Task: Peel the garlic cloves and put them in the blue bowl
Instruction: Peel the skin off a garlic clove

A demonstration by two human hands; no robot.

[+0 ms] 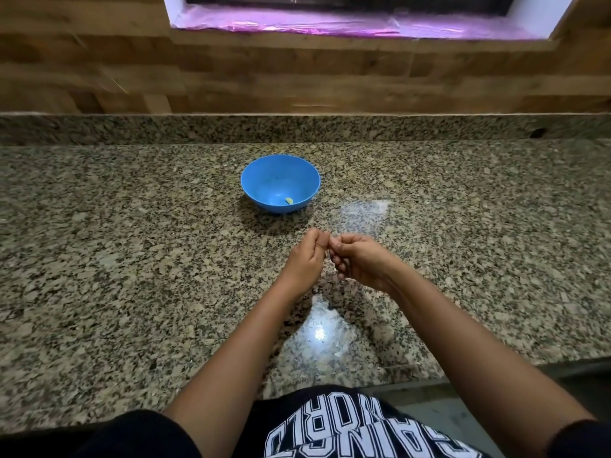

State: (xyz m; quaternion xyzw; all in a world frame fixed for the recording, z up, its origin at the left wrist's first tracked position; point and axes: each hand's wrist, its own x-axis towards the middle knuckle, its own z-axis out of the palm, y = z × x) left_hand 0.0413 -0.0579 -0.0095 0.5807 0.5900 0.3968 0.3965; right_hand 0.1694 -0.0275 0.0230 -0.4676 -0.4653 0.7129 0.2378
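Hands meet above the granite worktop (132, 259). The left hand (304, 259) and right hand (360, 259) have curled fingers, tips pinched together, and any clove between them is hidden. The blue bowl (261, 180), holding one peeled garlic clove (289, 201), lies straight ahead, with the left hand nearer.

On speckled table (132, 259), blue bowl (280, 166) with one pale clove (289, 201) inside. Near side of bowl: left hand (305, 261) and right hand (362, 262), curled fingers (321, 240) meeting tip to tip; anything pinched hidden.

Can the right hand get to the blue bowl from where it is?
Probably yes: only bare countertop lies between the right hand and the blue bowl, whose open top faces up.
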